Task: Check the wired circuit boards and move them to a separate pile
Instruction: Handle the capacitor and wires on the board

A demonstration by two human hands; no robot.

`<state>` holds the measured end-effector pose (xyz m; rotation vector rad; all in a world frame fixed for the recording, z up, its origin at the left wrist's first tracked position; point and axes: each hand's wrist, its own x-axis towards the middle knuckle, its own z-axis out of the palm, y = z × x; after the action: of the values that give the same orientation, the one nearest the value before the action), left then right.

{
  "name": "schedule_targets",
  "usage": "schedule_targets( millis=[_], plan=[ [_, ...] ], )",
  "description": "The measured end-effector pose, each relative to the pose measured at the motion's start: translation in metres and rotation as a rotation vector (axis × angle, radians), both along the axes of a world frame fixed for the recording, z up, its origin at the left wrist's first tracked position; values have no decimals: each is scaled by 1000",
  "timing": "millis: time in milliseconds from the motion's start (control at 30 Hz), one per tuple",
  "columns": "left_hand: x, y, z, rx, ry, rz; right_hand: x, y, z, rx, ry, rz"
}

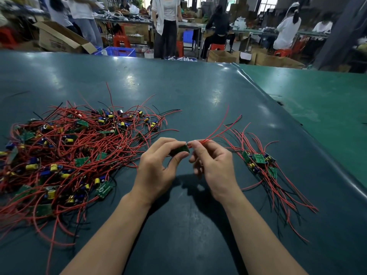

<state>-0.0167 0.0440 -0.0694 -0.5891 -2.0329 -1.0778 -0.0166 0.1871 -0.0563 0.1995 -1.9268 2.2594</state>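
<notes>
A single board (179, 150) is held above the counter (198, 92), between the two hands and clear of both piles. The left hand (156, 167) is curled round it, its grip pinching the board between thumb and fingers; most of the board is covered by those fingers and only a dark green edge is seen. The right hand (213, 165) is pressed together on the red wires (216, 132) where they leave the board's right end, the pinch made between thumb and forefinger. The solder joint itself is hidden by the fingertips. The wires are seen rising up and to the right from that pinch.

A large pile (65, 151) of boards with tangled red and black leads is noted on the left; its left edge is cut off by the frame, and many boards are buried under wire. A small pile (260, 161) lies to the right, well apart from the large one, with leads trailing toward the near edge. Markings on the boards cannot be read.

People (168, 20) at far benches are blurred.
</notes>
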Motion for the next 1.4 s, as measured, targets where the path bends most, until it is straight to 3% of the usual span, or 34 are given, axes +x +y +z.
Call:
schedule_targets(
  millis=[100, 300, 600, 700, 833, 900, 1033, 1200, 1400],
  plan=[
    [-1, 2, -2, 6, -16, -30, -4, 7, 1, -15, 22, -134],
    [-2, 1, -7, 27, -13, -57, -14, 23, 4, -244, 23, -418],
    [-1, 5, -9, -2, -10, -88, -20, 22, 4, -493, -69, -465],
    [-1, 4, -4, 27, 43, -37, -16, 22, 6, -464, -40, -349],
    [2, 0, 3, 88, 161, 52, -2, 5, -2, -77, -58, 158],
    [5, 1, 3, 49, 159, 43, 3, -4, -7, 24, -47, 263],
    [5, -1, 2, 29, 101, 0, 3, -3, -10, 81, 68, 106],
    [1, -1, 0, -38, -36, 32, 0, -6, -13, 355, 284, -210],
    [-9, -16, -2, 17, -86, 577, -5, 8, -3, -87, 87, -593]
  ],
)
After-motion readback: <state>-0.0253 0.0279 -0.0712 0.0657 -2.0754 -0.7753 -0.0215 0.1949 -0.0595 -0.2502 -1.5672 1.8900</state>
